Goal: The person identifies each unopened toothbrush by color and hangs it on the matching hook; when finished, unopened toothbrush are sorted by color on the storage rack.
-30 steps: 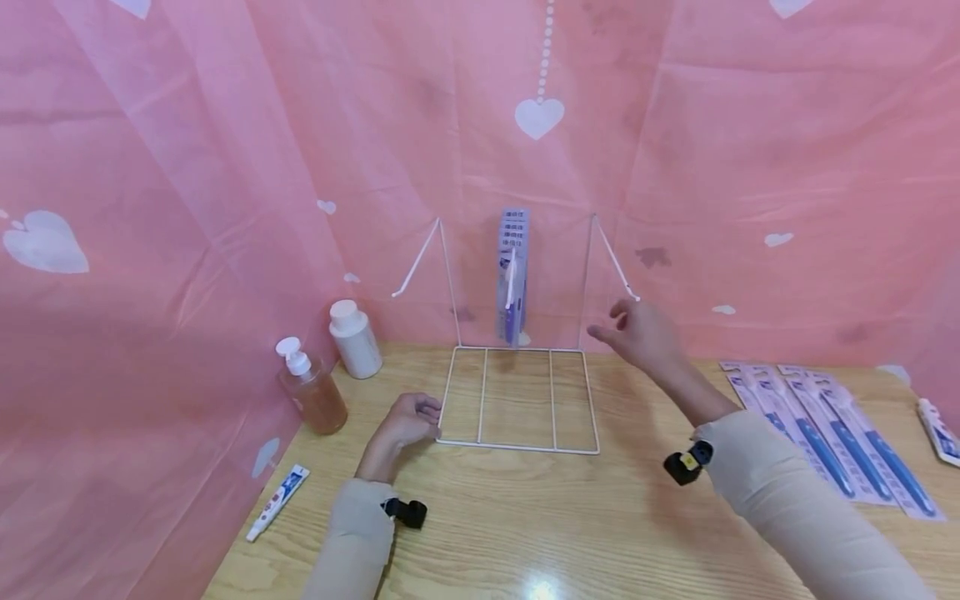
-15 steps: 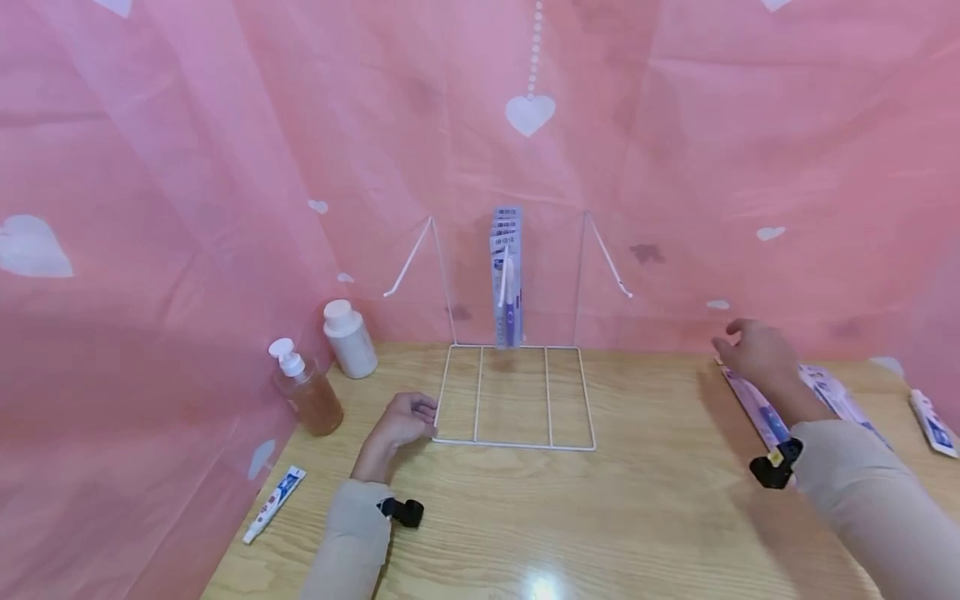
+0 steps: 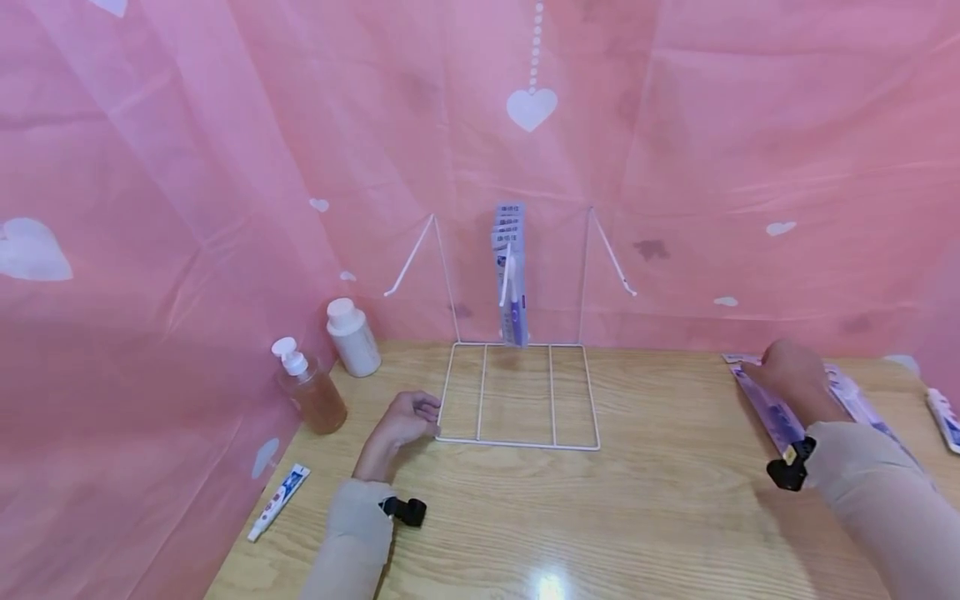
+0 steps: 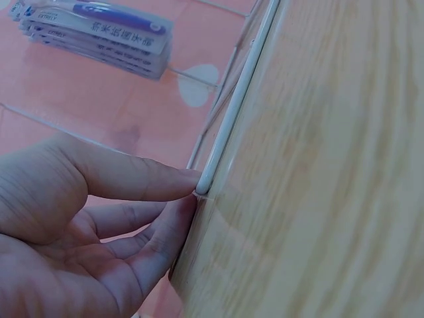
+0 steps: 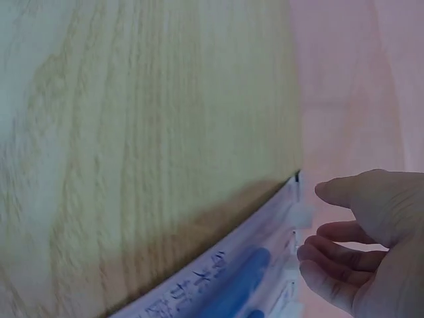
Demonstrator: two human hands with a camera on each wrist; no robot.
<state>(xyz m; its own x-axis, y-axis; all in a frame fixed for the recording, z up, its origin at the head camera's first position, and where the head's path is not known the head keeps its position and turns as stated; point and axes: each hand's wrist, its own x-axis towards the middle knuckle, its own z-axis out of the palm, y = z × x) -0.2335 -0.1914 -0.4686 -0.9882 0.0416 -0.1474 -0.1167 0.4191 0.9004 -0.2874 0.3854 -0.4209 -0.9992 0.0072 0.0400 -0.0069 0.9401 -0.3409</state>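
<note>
My left hand (image 3: 407,418) is at the front left corner of a white wire display rack (image 3: 517,446). In the left wrist view, its thumb and fingers pinch the end of the white wire (image 4: 228,119). Several packaged toothbrushes (image 3: 510,275) hang stacked on the rack's middle hook. My right hand (image 3: 797,377) is over the far ends of several packaged toothbrushes (image 3: 772,417) lying on the table, partly hiding them. The right wrist view has the thumb and fingers apart beside the end of one pack (image 5: 218,285), holding nothing.
On the left stand a white bottle (image 3: 354,340) and an amber pump bottle (image 3: 315,400). A toothpaste tube (image 3: 278,502) lies before them, another tube (image 3: 945,419) at the far right. Pink heart-patterned cloth (image 3: 712,167) hangs behind the wooden table (image 3: 637,517). Two side hooks (image 3: 613,254) jut from the rack.
My right hand has moved from beside the rack's right hook rightward and down to the toothbrush packs on the table. The left hand has stayed at the rack's corner.
</note>
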